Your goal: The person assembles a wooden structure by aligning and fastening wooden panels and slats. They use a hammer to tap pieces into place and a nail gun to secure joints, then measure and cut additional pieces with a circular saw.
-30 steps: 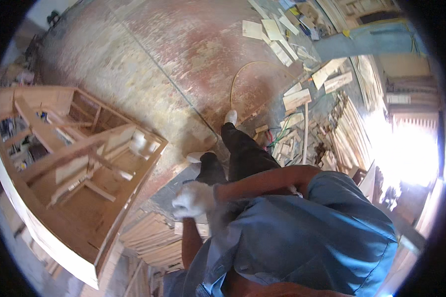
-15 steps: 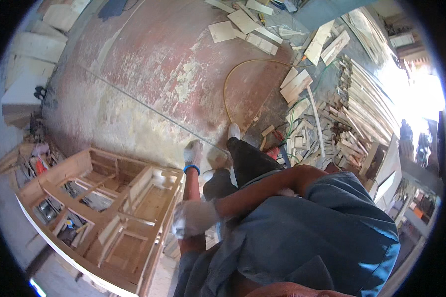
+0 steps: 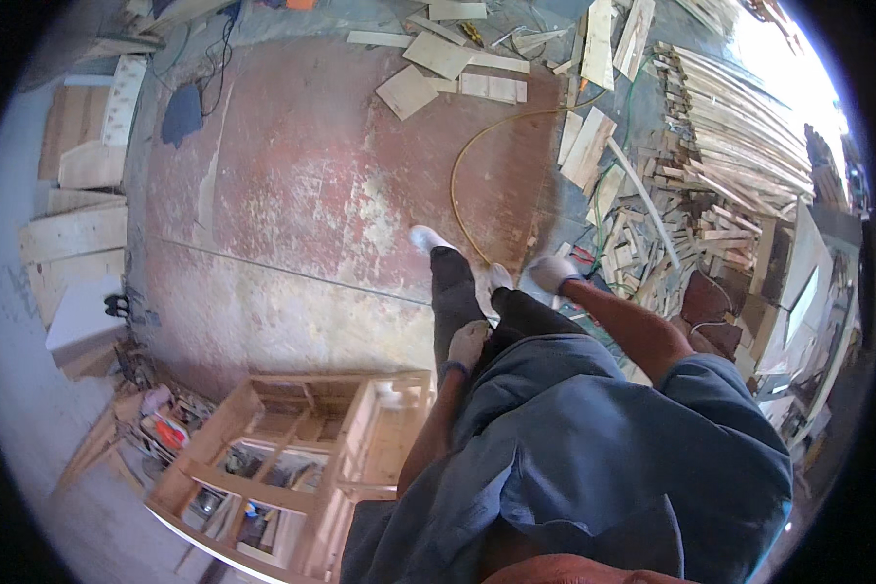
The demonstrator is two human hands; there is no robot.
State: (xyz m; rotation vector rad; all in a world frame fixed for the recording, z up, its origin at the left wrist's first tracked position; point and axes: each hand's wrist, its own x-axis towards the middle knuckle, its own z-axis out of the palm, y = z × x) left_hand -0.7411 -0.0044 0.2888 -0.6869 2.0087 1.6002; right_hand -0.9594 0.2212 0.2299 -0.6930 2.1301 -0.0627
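Wooden cabinet frame (image 3: 207, 443), open side up, lies with its long axis roughly left to right, lower left of the left hand (image 3: 470, 344) and apart from it. Clutter (image 3: 206, 502) shows through its compartments (inside or beneath, unclear). Neither the left hand's grip nor the blurred right hand's (image 3: 552, 273) can be told.

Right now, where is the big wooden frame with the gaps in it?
The wooden frame is at the bottom of the head view, left of centre, just left of the person's left forearm and blue-grey shirt.
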